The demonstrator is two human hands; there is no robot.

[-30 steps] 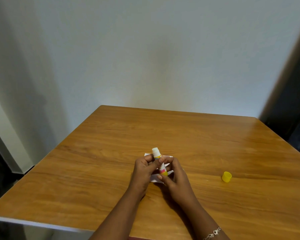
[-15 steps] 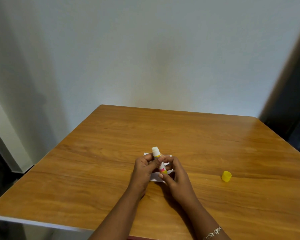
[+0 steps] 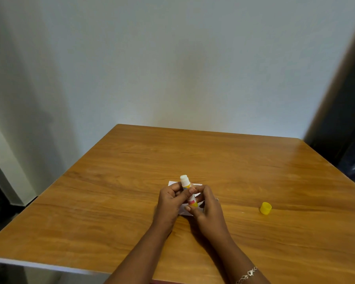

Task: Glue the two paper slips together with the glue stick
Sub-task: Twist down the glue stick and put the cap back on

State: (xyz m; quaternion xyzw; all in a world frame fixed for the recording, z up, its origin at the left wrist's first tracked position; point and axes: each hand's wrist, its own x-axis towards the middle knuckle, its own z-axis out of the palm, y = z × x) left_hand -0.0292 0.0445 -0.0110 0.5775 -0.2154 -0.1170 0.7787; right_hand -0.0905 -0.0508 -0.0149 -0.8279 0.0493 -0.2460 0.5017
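Observation:
The uncapped glue stick [image 3: 186,183] points up and away from me, its white tip showing above my fingers. My left hand [image 3: 171,203] grips its upper barrel. My right hand [image 3: 208,212] pinches its yellow base between thumb and fingers. White paper slips [image 3: 173,183] lie flat on the wooden table [image 3: 234,167] under both hands, mostly hidden; only a far edge and a near corner show. I cannot tell the two slips apart.
The glue stick's yellow cap [image 3: 265,208] lies on the table to the right of my hands. A white wall stands behind the table. A dark opening runs along the right side.
Both hands and the glue stick stay almost where they were; my right fingers have shifted slightly around the yellow base.

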